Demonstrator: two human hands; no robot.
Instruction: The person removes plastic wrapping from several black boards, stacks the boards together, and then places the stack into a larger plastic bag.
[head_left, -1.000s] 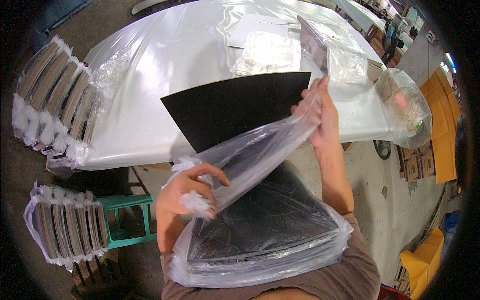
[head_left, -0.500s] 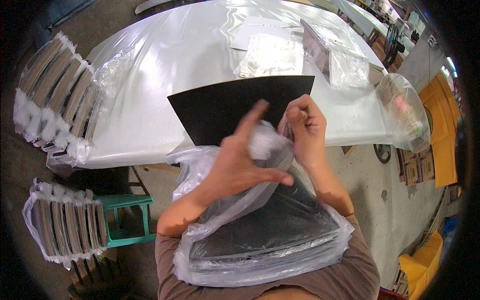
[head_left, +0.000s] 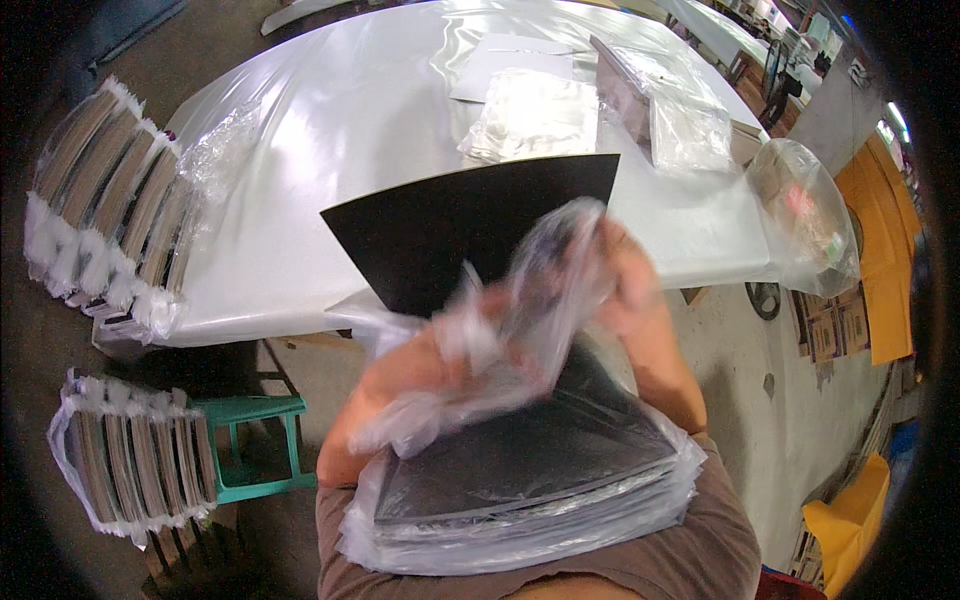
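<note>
A crumpled clear plastic bag [head_left: 545,300] is stretched between my two hands, smeared by motion. My right hand [head_left: 628,278] is closed on its upper edge. Plastic lies over and in front of my left hand [head_left: 470,335], hiding its fingers, so I cannot tell whether they grip it. Behind the bag, a flat black board [head_left: 450,225] with a curved top edge rests on the near side of the table. Against my body, below my hands, lies a stack of black boards [head_left: 540,450] wrapped in clear plastic.
A plastic-covered table [head_left: 280,230] spans the front, bearing a pile of white plastic bags [head_left: 530,115] and a plastic-wrapped box [head_left: 690,115]. Wrapped bundles [head_left: 110,190] stand at its left end; another bundle [head_left: 140,455] sits by a green stool [head_left: 255,408]. A clear bag [head_left: 800,220] hangs at right.
The bag has been lifted and spread between my hands, and it now covers my left hand, which was open in front of it. My left hand has moved down a little.
</note>
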